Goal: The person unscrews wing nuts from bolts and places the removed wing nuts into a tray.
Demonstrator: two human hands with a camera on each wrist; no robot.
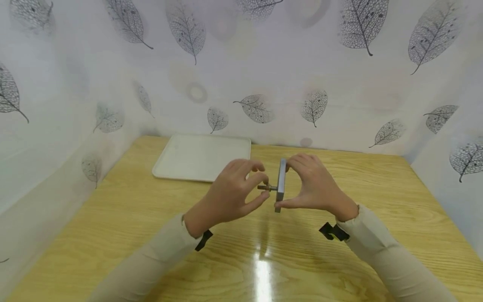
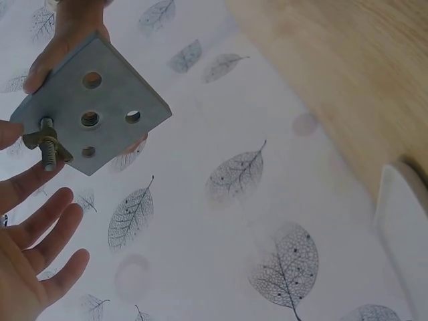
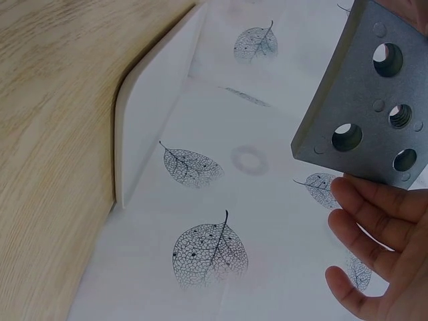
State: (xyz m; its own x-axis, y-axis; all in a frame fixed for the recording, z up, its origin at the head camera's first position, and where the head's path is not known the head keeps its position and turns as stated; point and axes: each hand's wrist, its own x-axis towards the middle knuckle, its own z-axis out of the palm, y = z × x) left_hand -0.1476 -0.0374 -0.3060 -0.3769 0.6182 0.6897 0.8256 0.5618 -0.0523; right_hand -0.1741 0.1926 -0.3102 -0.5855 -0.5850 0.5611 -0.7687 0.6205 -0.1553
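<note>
My right hand [image 1: 318, 184] holds a square grey metal plate [image 1: 281, 178] upright by its edges, above the table. In the left wrist view the plate [image 2: 110, 100] shows several round holes, the middle one threaded. A threaded bolt [image 2: 49, 162] sticks out of its face near one corner, with a brass-coloured wing nut [image 2: 39, 139] on it. My left hand [image 1: 232, 191] pinches the wing nut between thumb and index finger, the other fingers [image 2: 50, 231] spread apart. The plate's opposite face [image 3: 368, 93] fills the upper right of the right wrist view, where the bolt cannot be seen.
A white tray [image 1: 200, 155] lies at the back left of the wooden table [image 1: 124, 222]. A white cloth with a leaf print [image 1: 260, 75] hangs behind and along the sides. Dark bands [image 1: 333, 232] sit at the wrists.
</note>
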